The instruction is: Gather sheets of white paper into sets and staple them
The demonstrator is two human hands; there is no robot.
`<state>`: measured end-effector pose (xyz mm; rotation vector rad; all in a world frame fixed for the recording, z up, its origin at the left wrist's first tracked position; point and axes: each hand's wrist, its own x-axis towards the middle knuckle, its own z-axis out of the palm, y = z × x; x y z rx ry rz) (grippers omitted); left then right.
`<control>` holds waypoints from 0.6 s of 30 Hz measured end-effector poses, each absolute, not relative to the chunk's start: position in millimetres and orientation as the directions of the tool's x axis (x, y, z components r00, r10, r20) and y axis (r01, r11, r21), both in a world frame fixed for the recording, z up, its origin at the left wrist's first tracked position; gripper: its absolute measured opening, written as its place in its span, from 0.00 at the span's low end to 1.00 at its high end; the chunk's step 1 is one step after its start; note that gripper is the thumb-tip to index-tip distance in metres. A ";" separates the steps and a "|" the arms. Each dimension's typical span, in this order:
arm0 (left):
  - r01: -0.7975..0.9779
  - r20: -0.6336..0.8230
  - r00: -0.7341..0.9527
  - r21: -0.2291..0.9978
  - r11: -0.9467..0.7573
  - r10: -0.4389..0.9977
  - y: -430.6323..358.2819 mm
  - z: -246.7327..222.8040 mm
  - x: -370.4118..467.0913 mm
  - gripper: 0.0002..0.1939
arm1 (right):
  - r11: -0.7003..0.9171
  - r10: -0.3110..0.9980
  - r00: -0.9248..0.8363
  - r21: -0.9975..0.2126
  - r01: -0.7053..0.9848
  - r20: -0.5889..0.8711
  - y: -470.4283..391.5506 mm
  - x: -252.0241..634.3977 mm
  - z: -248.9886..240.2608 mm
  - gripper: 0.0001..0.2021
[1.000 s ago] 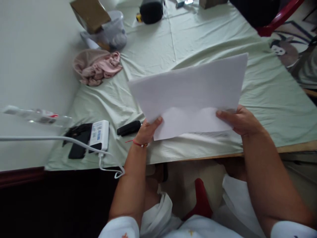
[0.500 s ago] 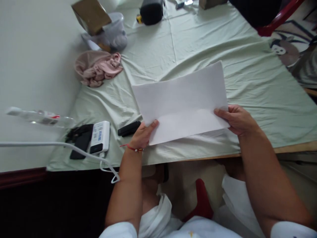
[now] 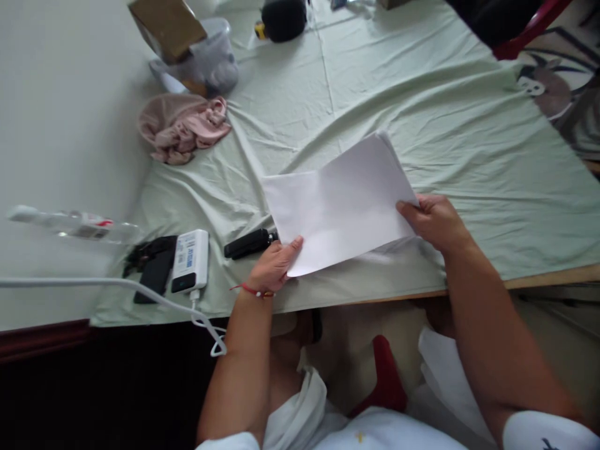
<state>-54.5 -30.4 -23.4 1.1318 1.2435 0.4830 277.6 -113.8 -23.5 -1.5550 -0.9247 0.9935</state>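
Observation:
White paper (image 3: 344, 206) is held between my two hands above the green-clothed table, bent across its middle, with more than one edge showing at its right side. My left hand (image 3: 276, 265), with a red string bracelet at the wrist, pinches the lower left corner, thumb on top. My right hand (image 3: 434, 219) grips the right edge, thumb on top and fingers hidden beneath. Just left of the paper, a black object (image 3: 250, 242) lies on the cloth beside my left hand.
A white power bank (image 3: 190, 259) with a cable and a black phone (image 3: 154, 275) lie at the left. Near them is a clear bottle (image 3: 77, 225). Pink cloth (image 3: 187, 128), a plastic container (image 3: 218, 62) with a cardboard box (image 3: 167, 28), and a black case (image 3: 284, 19) are farther back.
The paper's right part has bent inward and its top right corner has moved left and down. My right hand has shifted slightly left with it. More of the black object shows.

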 end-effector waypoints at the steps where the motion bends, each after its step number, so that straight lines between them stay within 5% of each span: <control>1: 0.231 -0.503 0.323 0.863 0.449 0.801 -32.0 -24.2 -50.7 0.28 | -0.164 0.914 0.386 -0.983 0.080 -0.121 -113.8 278.2 -22.7 0.15; 11: -0.022 -0.466 0.355 0.863 0.506 0.811 -44.1 1.6 -46.5 0.29 | -0.257 0.838 0.461 -0.956 -0.142 -0.294 -110.9 279.0 -13.8 0.26; 18: -0.217 -0.368 0.388 0.854 0.472 0.845 -46.3 2.2 -53.1 0.24 | -0.298 0.763 0.514 -0.919 -0.258 -0.392 -101.4 257.3 2.7 0.17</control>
